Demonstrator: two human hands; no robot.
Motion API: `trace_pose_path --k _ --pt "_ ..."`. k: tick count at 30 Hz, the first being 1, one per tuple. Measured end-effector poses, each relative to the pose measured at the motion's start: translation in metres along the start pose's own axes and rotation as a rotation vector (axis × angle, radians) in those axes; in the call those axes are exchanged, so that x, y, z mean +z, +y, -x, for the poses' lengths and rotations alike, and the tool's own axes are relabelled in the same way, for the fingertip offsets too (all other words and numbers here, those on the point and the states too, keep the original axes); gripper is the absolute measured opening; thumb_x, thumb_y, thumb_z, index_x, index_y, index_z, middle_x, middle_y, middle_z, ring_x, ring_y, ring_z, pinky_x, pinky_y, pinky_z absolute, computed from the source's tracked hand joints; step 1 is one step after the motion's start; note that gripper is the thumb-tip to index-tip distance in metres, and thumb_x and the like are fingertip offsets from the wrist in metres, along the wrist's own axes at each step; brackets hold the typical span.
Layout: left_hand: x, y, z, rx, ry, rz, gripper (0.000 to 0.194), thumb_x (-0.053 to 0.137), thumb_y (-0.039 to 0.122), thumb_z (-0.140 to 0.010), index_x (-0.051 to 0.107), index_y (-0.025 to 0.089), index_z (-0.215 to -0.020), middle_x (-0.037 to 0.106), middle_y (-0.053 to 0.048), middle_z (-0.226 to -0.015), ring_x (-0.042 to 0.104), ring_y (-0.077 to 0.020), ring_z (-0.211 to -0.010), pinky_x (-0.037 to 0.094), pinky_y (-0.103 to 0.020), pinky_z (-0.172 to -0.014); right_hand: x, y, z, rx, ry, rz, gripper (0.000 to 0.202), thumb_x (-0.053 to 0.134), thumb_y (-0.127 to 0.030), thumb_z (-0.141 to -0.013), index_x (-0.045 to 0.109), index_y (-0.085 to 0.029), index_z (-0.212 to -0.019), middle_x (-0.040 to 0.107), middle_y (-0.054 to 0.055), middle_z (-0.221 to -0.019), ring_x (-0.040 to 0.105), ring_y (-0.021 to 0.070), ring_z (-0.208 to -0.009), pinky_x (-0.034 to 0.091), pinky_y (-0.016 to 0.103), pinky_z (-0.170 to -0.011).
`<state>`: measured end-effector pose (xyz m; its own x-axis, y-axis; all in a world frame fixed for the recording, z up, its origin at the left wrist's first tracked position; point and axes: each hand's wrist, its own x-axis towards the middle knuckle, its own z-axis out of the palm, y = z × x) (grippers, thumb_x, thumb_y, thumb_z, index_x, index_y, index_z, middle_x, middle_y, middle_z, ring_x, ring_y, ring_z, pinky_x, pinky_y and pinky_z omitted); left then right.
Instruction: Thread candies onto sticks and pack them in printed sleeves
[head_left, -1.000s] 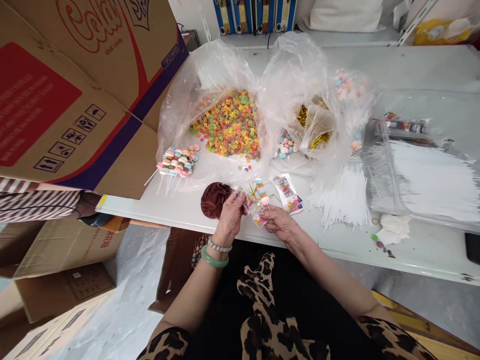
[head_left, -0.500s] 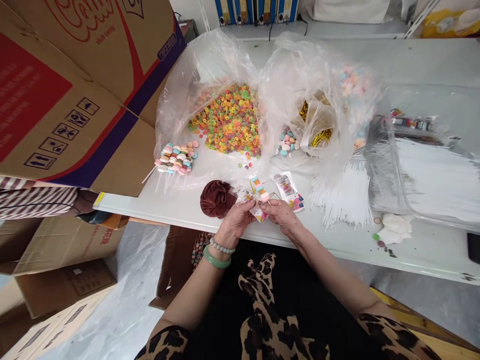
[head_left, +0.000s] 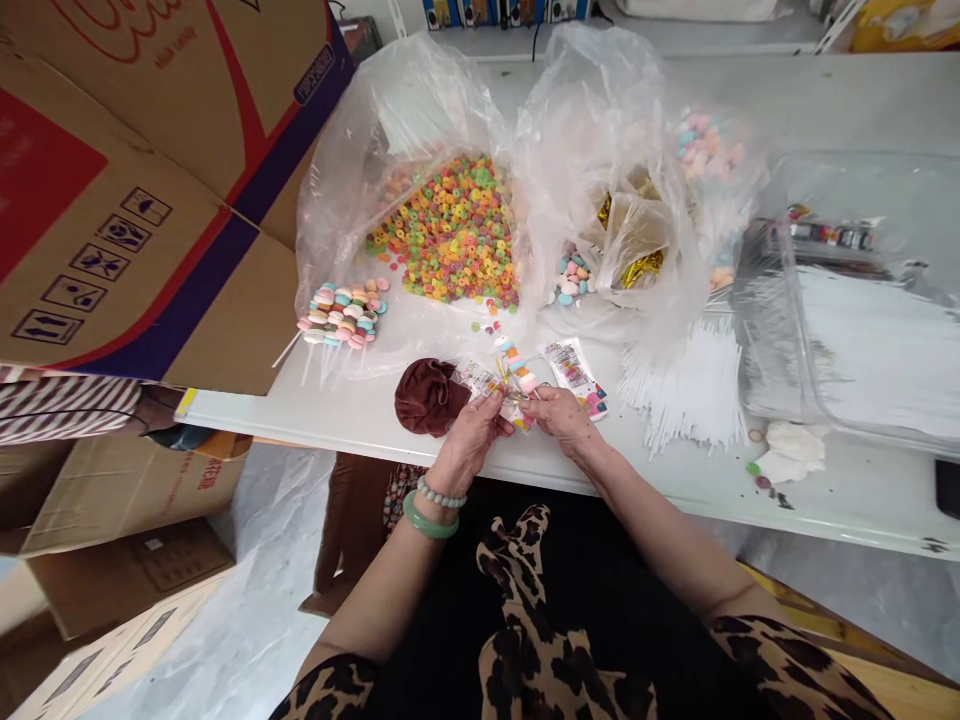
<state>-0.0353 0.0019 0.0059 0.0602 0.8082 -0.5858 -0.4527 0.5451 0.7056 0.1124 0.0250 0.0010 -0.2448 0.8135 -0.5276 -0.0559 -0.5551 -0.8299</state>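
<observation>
Just above the table's front edge, both hands meet around a candy stick (head_left: 516, 366) threaded with pastel pink, blue, orange and white candies. My left hand (head_left: 474, 428), with a bead bracelet and a green bangle at the wrist, pinches a clear printed wrapper (head_left: 477, 378). My right hand (head_left: 561, 412) is closed at the lower end of the candy stick; its exact grip is partly hidden. Thin gold twist ties (head_left: 504, 376) show by the fingertips. A brown velvety cloth bundle (head_left: 426, 398) lies left of the hands, and printed wrappers (head_left: 574, 372) lie to the right.
Finished candy sticks (head_left: 343, 314) lie at left beside a plastic bag (head_left: 420, 80) of ring candies. Another bag (head_left: 592, 90) holds gold ties. White sticks (head_left: 686, 390) and a clear bin (head_left: 817, 410) are at right. A large carton (head_left: 247, 320) stands left.
The hands stay together, with small finger movements at the lower end of the candy stick. The wrapper by my left hand is more spread out. The view has shifted slightly.
</observation>
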Motion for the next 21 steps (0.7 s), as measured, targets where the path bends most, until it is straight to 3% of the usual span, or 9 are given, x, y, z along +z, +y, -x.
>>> trace_pose_path --k 4,8,10,14,18,21 --pt "-0.006 0.001 -0.002 -0.130 -0.021 -0.052 0.043 0.091 0.037 -0.048 0.070 0.010 -0.075 0.067 -0.005 -0.066 0.056 -0.0110 -0.052 0.043 -0.024 -0.051 -0.002 0.002 -0.004 -0.001 -0.055 0.036 0.043 0.078 -0.053 -0.056 0.051 -0.020 -0.054 0.030 -0.009 -0.042 0.024 0.0059 -0.044 0.017 0.025 -0.045" --pt "-0.005 -0.005 -0.006 0.055 0.171 0.002 0.036 0.091 0.028 -0.047 0.065 0.012 -0.065 0.059 0.001 -0.056 0.045 -0.0052 -0.046 0.032 -0.021 -0.046 0.000 0.003 -0.003 -0.027 0.000 0.014 0.044 0.077 -0.052 -0.060 0.047 -0.021 -0.054 0.029 -0.009 -0.044 0.019 0.0055 -0.044 0.013 0.025 -0.045" --pt "-0.002 -0.007 -0.006 0.112 0.193 0.000 0.035 0.089 0.030 -0.052 0.061 0.012 -0.062 0.054 0.003 -0.052 0.039 -0.0039 -0.044 0.026 -0.022 -0.044 0.001 0.002 -0.002 -0.039 0.022 0.021 0.038 0.078 -0.048 -0.059 0.052 -0.020 -0.056 0.033 -0.009 -0.045 0.020 0.0055 -0.045 0.014 0.025 -0.046" --pt "0.003 -0.005 -0.001 0.140 0.132 0.016 0.037 0.087 0.035 -0.057 0.058 0.014 -0.066 0.044 0.007 -0.048 0.034 -0.0037 -0.042 0.024 -0.022 -0.043 0.001 0.001 -0.005 -0.020 0.030 -0.004 0.029 0.077 -0.039 -0.055 0.056 -0.019 -0.057 0.038 -0.008 -0.045 0.024 0.0061 -0.045 0.017 0.024 -0.047" --pt "0.001 0.004 0.002 0.102 0.003 0.037 0.037 0.083 0.041 -0.062 0.059 0.016 -0.073 0.051 0.005 -0.055 0.042 -0.0061 -0.044 0.036 -0.023 -0.048 -0.005 -0.002 -0.009 -0.019 0.066 -0.031 0.027 0.076 -0.038 -0.053 0.058 -0.018 -0.058 0.041 -0.007 -0.046 0.026 0.0063 -0.046 0.018 0.024 -0.047" --pt "-0.006 0.008 -0.001 0.124 -0.002 0.071 0.035 0.082 0.040 -0.064 0.059 0.015 -0.072 0.053 0.004 -0.057 0.042 -0.0058 -0.044 0.037 -0.023 -0.047 -0.005 -0.004 -0.006 -0.029 0.046 -0.070 0.032 0.075 -0.046 -0.060 0.060 -0.018 -0.064 0.035 -0.009 -0.045 0.020 0.0058 -0.043 0.013 0.025 -0.045"
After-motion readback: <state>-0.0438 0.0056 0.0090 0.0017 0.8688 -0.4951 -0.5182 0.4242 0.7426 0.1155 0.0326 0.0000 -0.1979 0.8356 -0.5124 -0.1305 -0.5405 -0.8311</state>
